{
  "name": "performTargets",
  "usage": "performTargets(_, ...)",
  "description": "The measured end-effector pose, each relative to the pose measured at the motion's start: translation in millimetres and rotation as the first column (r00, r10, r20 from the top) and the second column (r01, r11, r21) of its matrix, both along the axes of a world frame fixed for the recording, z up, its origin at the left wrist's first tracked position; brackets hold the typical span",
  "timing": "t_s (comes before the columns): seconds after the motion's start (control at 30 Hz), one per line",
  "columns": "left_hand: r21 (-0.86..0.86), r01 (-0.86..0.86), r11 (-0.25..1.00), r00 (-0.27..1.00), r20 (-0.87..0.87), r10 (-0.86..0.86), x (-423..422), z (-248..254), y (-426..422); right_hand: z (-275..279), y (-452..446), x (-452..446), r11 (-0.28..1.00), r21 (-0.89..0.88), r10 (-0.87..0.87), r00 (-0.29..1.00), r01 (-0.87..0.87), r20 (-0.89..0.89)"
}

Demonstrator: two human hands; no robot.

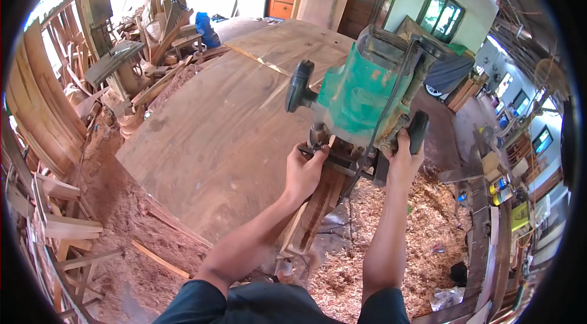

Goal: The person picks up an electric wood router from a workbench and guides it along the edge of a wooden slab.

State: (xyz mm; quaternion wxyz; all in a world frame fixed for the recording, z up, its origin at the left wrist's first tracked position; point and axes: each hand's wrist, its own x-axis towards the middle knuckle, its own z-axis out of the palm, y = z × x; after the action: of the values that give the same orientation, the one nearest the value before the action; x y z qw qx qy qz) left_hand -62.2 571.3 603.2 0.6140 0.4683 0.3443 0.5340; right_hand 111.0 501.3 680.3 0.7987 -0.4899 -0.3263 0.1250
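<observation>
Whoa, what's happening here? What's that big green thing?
A person is holding a green power tool low down near its base, with the left hand on one side and the right hand on the other. It's over a narrow piece of wood, beside a big wooden board. Shavings cover the floor. I can't tell whether it's running.

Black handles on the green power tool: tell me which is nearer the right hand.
The right-hand black handle, immediately beside the right hand. The other black handle juts from the left of the green power tool, with no hand on it.
</observation>
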Motion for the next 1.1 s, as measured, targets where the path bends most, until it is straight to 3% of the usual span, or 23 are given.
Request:
performTargets(0.2, -0.003, -0.031, 1.0, 0.995, -0.094, 0.031, -3.7, 0.2, -4.1, 1.7, -5.7, -1.6, 0.993, -0.106, -0.059, 0.998, 0.057, -0.014)
performTargets(0.43, 0.056, -0.076, 0.995, 0.991, -0.105, 0.082, -7.4, 0.0, -11.0, 2.8, -9.8, -7.1, 0.991, -0.111, -0.077, 0.997, 0.075, -0.014)
performTargets(1.1, -0.023, -0.039, 0.999, 0.983, -0.178, 0.034, -21.9, 11.4, -20.9, 5.1, -13.4, -17.9, 0.988, -0.079, -0.137, 0.99, 0.136, -0.018)
